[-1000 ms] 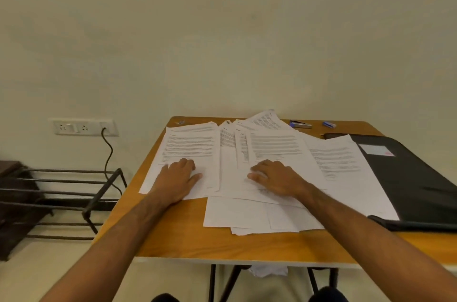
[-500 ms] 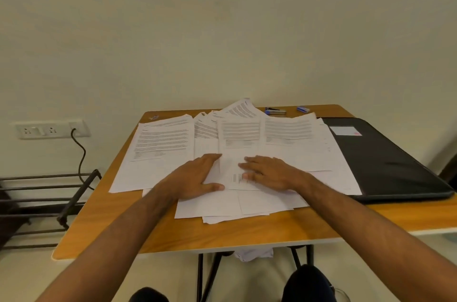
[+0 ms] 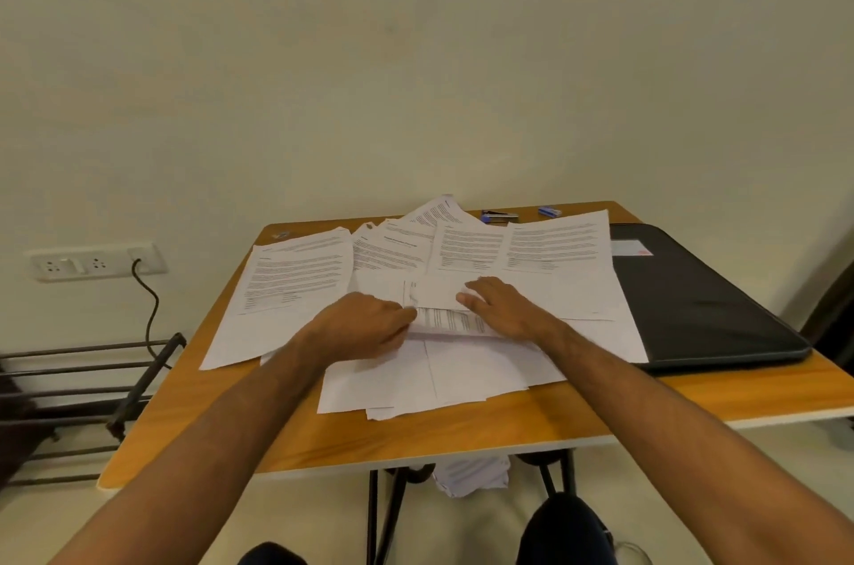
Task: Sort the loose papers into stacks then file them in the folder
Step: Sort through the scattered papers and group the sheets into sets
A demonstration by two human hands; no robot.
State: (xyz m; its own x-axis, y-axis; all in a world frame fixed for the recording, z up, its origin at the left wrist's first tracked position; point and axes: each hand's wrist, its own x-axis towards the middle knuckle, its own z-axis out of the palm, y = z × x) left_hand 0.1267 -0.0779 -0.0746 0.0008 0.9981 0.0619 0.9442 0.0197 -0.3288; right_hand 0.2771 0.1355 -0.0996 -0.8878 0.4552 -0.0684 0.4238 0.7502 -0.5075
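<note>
Paper covers most of the wooden tabletop: loose white printed sheets [image 3: 300,287] lie fanned and overlapping from the left edge across to the middle, text sides up, with a few blank-looking sheets [image 3: 434,379] nearest the person. At the centre of the spread a small printed sheet with dense table lines [image 3: 450,319] is lifted slightly off the pile. The left hand [image 3: 365,324] has its fingers curled, and the fingertips pinch that sheet's left edge. The right hand [image 3: 501,308] lies flat over the sheet's right part, fingers straight and together, pressing down on the paper above it.

To the right, a flat black folder with rounded corners [image 3: 702,305] rests closed on the table, its left edge tucked under the rightmost sheets; a small white label with a pink mark [image 3: 631,248] sits near its far left corner.

Along the far edge of the orange-brown wooden table [image 3: 508,430] lie a small blue and black stapler [image 3: 499,216] and, just to its right, a little blue box [image 3: 549,211]. A tiny metal clip [image 3: 279,235] sits at the far left corner.

Under the table, a crumpled white paper [image 3: 471,474] lies on the floor between the black metal legs [image 3: 383,513]. On the cream wall [image 3: 416,102] to the left are a white socket strip [image 3: 92,261] with a black cable [image 3: 150,310] plugged in, and below it a dark metal rack [image 3: 92,379]
</note>
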